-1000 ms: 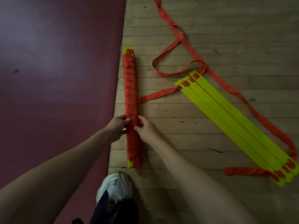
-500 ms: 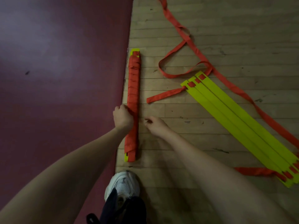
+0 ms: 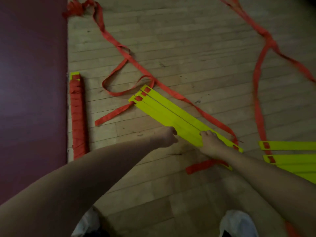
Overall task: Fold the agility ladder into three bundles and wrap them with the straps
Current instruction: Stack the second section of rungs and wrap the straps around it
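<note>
Plank flooring point(image 3: 188, 40) of pale wood runs beside a maroon mat point(image 3: 30, 82) in dim light, the wrapped bundle point(image 3: 77, 117) lying along its edge. Our right hand point(image 3: 211, 142) clamps the loose yellow rungs point(image 3: 164, 110) mid-floor. Our left hand point(image 3: 165, 138), curled, touches their near edge; we cannot tell whether it grips. Orange straps point(image 3: 172, 91) trail across the boards.

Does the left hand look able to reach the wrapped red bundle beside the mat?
Probably yes: the left hand sits at the edge of the yellow rungs, and only open floor and a flat strap tail lie between it and the wrapped bundle.
</note>
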The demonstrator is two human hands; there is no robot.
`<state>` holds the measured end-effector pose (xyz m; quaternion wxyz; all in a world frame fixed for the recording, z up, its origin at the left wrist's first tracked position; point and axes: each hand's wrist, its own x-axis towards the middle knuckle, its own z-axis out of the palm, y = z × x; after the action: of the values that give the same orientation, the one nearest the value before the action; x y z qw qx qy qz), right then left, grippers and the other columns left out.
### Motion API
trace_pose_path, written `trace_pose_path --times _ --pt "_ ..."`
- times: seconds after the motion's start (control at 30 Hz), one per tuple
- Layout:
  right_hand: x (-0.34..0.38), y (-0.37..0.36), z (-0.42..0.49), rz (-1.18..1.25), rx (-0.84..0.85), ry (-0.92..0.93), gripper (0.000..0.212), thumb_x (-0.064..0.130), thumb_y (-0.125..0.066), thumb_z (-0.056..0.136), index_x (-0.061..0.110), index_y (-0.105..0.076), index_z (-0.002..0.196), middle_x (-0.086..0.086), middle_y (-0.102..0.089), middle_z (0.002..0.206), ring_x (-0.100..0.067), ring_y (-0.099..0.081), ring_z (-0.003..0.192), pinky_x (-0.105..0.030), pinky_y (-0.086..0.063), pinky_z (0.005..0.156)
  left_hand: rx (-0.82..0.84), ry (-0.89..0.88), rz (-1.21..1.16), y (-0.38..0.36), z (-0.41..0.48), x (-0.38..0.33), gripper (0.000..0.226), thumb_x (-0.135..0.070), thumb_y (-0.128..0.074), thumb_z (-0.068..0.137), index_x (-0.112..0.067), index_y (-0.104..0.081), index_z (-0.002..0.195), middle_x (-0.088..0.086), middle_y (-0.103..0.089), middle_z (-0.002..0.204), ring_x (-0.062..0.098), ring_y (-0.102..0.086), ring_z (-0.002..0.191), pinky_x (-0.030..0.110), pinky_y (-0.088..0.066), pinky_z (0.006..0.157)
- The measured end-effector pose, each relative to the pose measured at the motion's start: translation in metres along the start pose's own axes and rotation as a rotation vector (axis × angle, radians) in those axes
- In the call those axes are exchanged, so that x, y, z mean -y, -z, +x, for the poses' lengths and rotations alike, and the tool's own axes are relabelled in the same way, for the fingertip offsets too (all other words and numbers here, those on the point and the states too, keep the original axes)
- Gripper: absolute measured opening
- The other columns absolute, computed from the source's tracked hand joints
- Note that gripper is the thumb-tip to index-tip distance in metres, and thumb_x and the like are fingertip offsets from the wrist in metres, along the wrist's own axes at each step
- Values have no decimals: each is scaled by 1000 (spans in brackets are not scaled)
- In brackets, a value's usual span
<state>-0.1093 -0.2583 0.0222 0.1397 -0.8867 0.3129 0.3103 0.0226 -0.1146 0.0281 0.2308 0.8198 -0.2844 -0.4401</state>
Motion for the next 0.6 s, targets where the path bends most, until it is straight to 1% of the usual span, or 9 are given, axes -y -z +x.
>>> trace_pose_path --times 0.07,0.2,0.23,0.3,0.33,0.37,0.5,0.53,0.6 --pt "-10 -14 -3 -70 13 2 57 26 -59 91 3 -32 135 -16 -33 138 -35 -35 130 -39 -34 104 21 17 21 -8 -3 -15 40 -16 -65 89 -3 -57 126 16 -59 127 30 -53 118 32 -44 91" --pt "-8 -36 1 -171 -172 -26 38 17 -50 94 6 -37 127 -12 -41 132 -31 -41 124 -39 -43 96 3 87 -141 -11 -13 -19 34 -11 -64 89 -1 -59 122 17 -61 115 28 -58 106 34 -48 83" --pt "-6 -40 2 -175 -254 -26 31 13 -46 92 5 -42 122 -14 -47 125 -33 -47 117 -42 -48 89 4 110 -170 -10 -17 -16 33 -10 -64 90 -1 -60 121 16 -61 110 25 -58 99 34 -49 83" --pt "1 -47 3 -159 -308 29 29 7 -36 81 -2 -55 102 -20 -56 100 -38 -59 90 -43 -55 58 17 164 -216 -11 -25 -4 30 -10 -63 90 -2 -61 119 12 -60 102 22 -55 90 30 -49 74" --pt "2 -52 6 -161 -329 43 34 7 -33 76 -5 -60 93 -22 -58 92 -39 -61 78 -40 -53 45 17 190 -245 -12 -27 4 27 -9 -63 90 -3 -62 117 11 -59 97 21 -55 87 26 -48 67" --pt "0 -58 11 -149 -310 36 38 7 -32 74 -7 -64 88 -24 -61 89 -39 -62 73 -38 -50 39 15 221 -292 -13 -30 11 23 -7 -63 90 -4 -63 112 10 -58 93 20 -54 83 25 -46 63" --pt "-2 -43 11 -257 -367 74 36 5 -33 72 -5 -68 74 -20 -63 77 -35 -63 61 -31 -45 32 -69 357 -666 -27 -24 26 8 -9 -59 93 -4 -57 99 7 -54 83 14 -52 71 24 -47 65" --pt "1 -36 7 -281 -368 97 32 5 -36 73 -3 -67 71 -17 -61 75 -33 -64 60 -31 -46 34 -98 374 -793 -30 -20 25 9 -12 -58 95 -4 -56 99 7 -53 83 14 -52 72 25 -47 65" --pt "13 -26 -5 -307 -344 180 19 4 -48 83 -1 -67 84 -15 -61 89 -33 -66 78 -36 -52 50 -144 398 -1020 -36 -11 19 13 -19 -58 96 -8 -54 99 7 -51 86 17 -53 78 25 -47 62"
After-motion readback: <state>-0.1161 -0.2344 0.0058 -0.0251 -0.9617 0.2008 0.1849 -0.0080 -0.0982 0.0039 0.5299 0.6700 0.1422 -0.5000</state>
